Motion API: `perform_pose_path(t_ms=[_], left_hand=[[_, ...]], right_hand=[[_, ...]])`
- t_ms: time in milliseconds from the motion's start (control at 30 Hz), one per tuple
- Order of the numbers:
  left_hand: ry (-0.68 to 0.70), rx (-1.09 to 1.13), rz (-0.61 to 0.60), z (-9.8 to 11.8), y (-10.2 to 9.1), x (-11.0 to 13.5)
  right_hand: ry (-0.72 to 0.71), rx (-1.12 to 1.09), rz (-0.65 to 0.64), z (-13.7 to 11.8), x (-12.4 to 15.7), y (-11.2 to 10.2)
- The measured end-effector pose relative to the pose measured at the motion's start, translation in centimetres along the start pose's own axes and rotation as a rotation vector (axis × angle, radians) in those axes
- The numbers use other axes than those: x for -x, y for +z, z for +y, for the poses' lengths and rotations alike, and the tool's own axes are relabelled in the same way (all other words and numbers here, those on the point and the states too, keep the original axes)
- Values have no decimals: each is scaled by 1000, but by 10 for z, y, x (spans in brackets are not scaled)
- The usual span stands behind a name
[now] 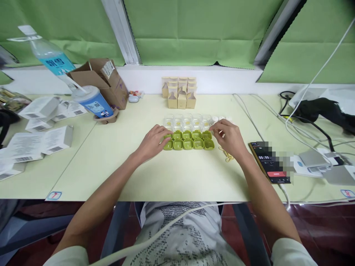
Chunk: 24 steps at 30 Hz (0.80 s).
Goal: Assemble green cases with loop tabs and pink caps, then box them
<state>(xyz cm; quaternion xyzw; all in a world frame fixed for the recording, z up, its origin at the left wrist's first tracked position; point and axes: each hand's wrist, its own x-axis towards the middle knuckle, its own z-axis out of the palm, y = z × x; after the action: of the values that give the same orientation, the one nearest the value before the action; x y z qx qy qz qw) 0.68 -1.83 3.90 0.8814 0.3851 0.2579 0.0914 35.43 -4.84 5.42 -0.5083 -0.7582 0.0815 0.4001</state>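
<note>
Two rows of small green square cups (188,144) lie side by side on the table in front of me. Directly behind them is a row of clear plastic cups (187,121), with something yellowish showing in them. At the left end of the green rows, my left hand (153,143) rests with its fingers apart and its fingertips against the end cup. My right hand (229,137) is at the other end, thumb and forefinger curled together by the back right cup; whatever they pinch is too small to make out. Yellow cord loops (228,156) lie below that hand, and white round pieces (222,119) sit partly hidden behind it.
Small open kraft boxes (181,96) stand in a block by the wall. Leftward are a cardboard box (111,83), a tilted blue cup (94,101), a large bottle (51,55) and white boxes (41,142). A phone (269,162), cables and chargers (341,173) lie on the right.
</note>
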Motion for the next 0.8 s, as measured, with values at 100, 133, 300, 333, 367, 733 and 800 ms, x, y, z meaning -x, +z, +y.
perform_pose_path(t_ms=[100,133,300,333,367,733,800], left_hand=[[-46,-169,-204,8,-7,-11],[-68,-224,-259,13,-9,-15],[-174,-397,-441,37,-11,-33],[-189,-397,-452,38,-9,-35],[-196,-384,-456,38,-8,-36],[-198,-231,-432,35,0,-34],[-195,-211,-423,38,-1,-29]], right_hand=[[-11,193,-129,8,0,-3],[-17,237,-172,7,1,-1],[-38,419,-352,-7,4,10],[-42,444,-380,-10,4,12],[-48,462,-406,-12,4,15],[-97,518,-577,-24,0,32],[-110,514,-599,-26,2,29]])
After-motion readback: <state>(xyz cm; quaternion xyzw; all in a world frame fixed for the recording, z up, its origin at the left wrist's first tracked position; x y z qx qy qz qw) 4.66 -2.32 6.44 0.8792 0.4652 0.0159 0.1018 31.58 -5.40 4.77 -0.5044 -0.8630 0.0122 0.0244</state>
